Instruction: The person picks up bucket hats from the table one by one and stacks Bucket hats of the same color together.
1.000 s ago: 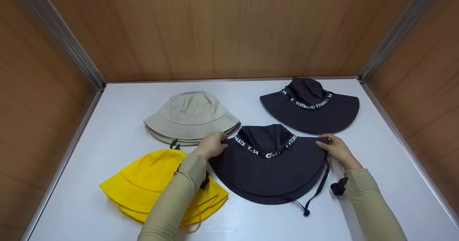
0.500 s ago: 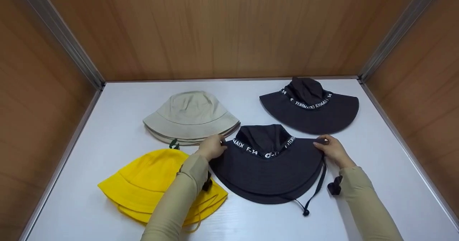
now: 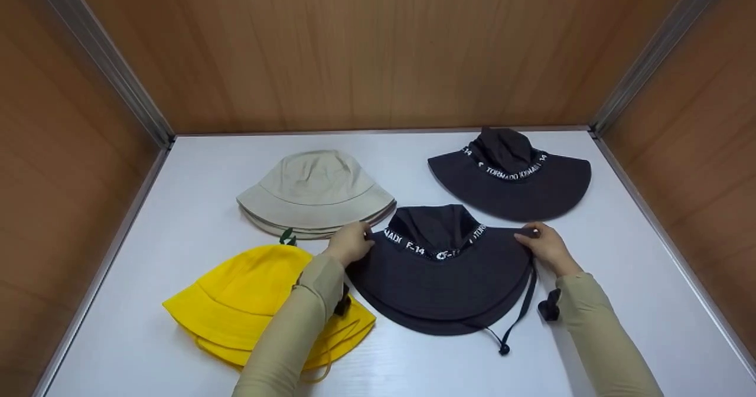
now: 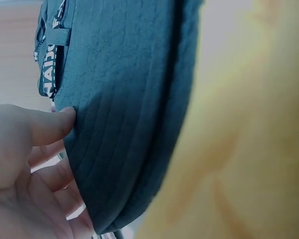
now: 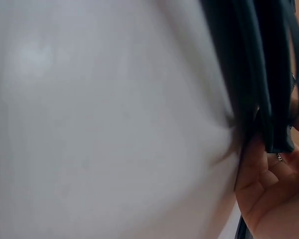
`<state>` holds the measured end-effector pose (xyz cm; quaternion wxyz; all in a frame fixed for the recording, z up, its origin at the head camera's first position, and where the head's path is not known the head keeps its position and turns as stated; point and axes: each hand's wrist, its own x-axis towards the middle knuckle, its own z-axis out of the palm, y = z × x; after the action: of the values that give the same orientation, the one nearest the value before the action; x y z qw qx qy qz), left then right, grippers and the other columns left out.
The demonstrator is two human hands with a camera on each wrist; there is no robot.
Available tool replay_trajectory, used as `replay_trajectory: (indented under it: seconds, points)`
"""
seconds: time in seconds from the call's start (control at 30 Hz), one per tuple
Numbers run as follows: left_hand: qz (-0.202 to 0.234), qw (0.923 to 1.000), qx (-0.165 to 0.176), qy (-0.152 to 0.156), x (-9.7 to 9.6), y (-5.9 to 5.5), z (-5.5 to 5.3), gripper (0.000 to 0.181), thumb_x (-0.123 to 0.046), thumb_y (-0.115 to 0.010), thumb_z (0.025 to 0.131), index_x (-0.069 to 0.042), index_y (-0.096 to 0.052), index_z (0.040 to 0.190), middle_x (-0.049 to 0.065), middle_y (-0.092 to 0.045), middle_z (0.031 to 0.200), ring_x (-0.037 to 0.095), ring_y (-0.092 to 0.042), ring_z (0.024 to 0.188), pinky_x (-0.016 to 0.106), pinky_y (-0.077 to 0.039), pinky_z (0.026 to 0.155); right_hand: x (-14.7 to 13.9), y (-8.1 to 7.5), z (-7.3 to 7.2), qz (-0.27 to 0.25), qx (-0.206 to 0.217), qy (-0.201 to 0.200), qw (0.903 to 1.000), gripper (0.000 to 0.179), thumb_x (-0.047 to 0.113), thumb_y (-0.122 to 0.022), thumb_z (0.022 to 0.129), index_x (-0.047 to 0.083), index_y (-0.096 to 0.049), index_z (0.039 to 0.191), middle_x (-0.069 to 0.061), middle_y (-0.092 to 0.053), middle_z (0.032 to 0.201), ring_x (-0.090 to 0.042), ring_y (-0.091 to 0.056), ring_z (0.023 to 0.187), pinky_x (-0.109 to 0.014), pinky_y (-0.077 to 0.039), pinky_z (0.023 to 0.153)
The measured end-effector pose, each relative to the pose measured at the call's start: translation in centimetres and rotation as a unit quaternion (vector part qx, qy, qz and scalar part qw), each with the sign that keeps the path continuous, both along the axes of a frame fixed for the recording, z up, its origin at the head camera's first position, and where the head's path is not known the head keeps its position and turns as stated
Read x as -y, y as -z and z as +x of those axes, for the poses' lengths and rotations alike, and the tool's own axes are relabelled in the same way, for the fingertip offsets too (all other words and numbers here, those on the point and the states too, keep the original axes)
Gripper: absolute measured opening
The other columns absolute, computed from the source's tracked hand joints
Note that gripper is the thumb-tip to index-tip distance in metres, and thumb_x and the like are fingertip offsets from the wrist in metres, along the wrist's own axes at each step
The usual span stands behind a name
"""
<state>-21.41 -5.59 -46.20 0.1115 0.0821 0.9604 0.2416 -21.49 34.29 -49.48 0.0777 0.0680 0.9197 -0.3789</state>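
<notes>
A dark bucket hat (image 3: 440,293) with a white-lettered band lies folded flat on the table, its brim showing two layers. My left hand (image 3: 349,243) pinches the brim's left corner; in the left wrist view the thumb of that left hand (image 4: 25,164) lies on top and the fingers go beneath. At the opposite corner my right hand (image 3: 550,248) pinches the brim between thumb and fingers. In the right wrist view the layered brim edge (image 5: 261,74) sits in the grip of the right hand (image 5: 274,194). A black cord (image 3: 522,308) with a toggle hangs from the right side.
Behind on the right lies another dark lettered hat (image 3: 514,199). Stacked beige bucket hats (image 3: 319,190) sit back left, close to my left hand. Yellow hats (image 3: 236,302) lie under my left forearm. Wooden panels (image 3: 378,48) enclose the white table (image 3: 118,302).
The right corner of the dark hat and my right hand have shifted slightly left. Both hands keep hold of the brim, and the other hats stay in place.
</notes>
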Motion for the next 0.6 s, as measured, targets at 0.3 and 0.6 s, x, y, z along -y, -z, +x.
replay_trajectory:
  seconds: [0.3,0.6]
  points:
    - [-0.007,0.9969,-0.078,-0.002,-1.0,-1.1,0.7,0.026,-0.014,-0.069,0.084,0.0,-0.065,0.105,0.017,-0.066,0.1,0.033,-0.063,0.093,0.046,-0.05,0.082,0.1,0.0,0.1,0.003,0.0,-0.004,1.0,0.044,0.023,-0.059,0.093,-0.01,-0.05,0.12,-0.034,-0.049,0.123,-0.042,-0.048,0.107,-0.051,-0.037,0.096]
    - [0.016,0.9928,-0.116,0.026,-2.8,-2.9,2.4,0.027,-0.017,-0.07,0.083,-0.002,-0.065,0.105,0.016,-0.065,0.1,0.031,-0.062,0.093,0.044,-0.05,0.081,-0.1,-0.5,0.1,-0.017,0.014,0.007,0.9997,0.047,0.027,-0.06,0.092,-0.008,-0.051,0.122,-0.024,-0.054,0.11,-0.021,-0.053,0.084,-0.025,-0.044,0.069]
